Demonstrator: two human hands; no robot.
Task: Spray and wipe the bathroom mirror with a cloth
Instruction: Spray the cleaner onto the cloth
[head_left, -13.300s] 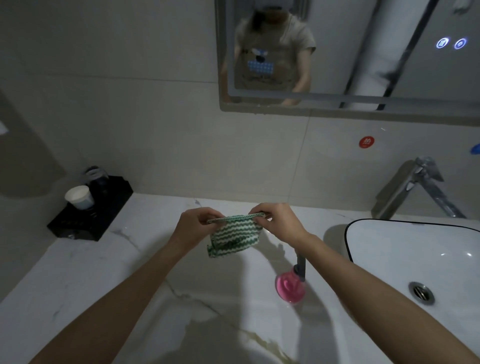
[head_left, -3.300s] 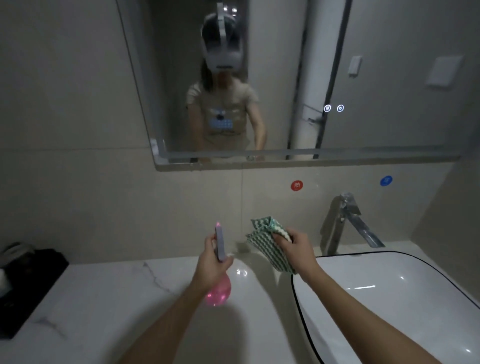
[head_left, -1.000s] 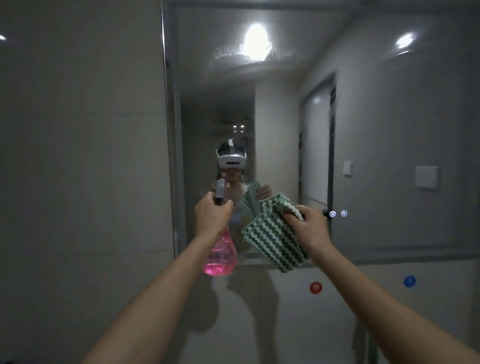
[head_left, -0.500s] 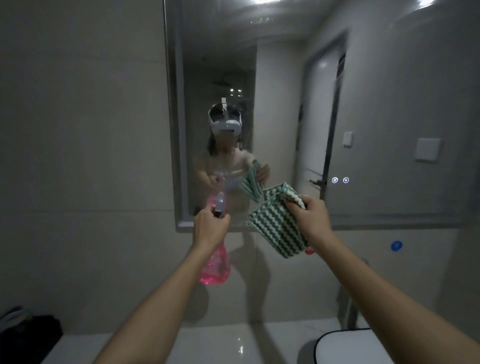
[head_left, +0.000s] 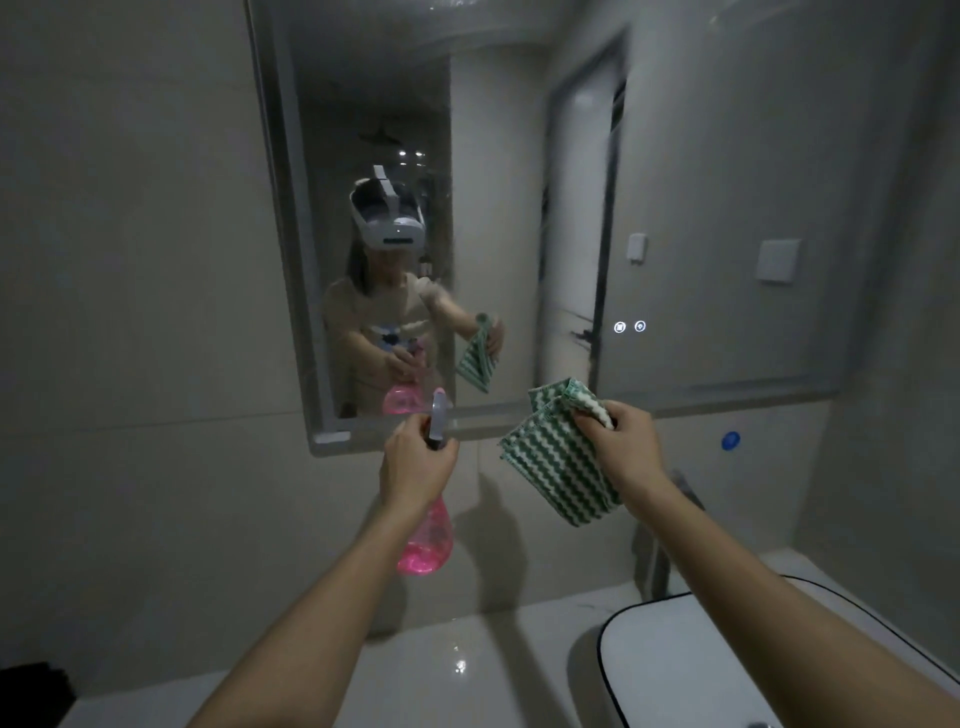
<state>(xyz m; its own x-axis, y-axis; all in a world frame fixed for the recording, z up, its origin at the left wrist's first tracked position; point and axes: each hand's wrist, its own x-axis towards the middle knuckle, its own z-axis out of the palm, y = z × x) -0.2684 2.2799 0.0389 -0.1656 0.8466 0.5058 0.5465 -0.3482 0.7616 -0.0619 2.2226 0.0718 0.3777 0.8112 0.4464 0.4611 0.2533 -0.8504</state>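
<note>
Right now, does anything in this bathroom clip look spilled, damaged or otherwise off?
Nothing stands out. The left hand holds the pink spray bottle upright, aimed at the mirror; the right hand holds the folded green cloth. No spill shows on the counter.

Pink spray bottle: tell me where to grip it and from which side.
Grip the pink translucent plastic spray bottle at its narrow neck under the grey nozzle, from behind, as the left hand does: the bulbous base hangs below and the nozzle points toward the wall mirror.
</note>
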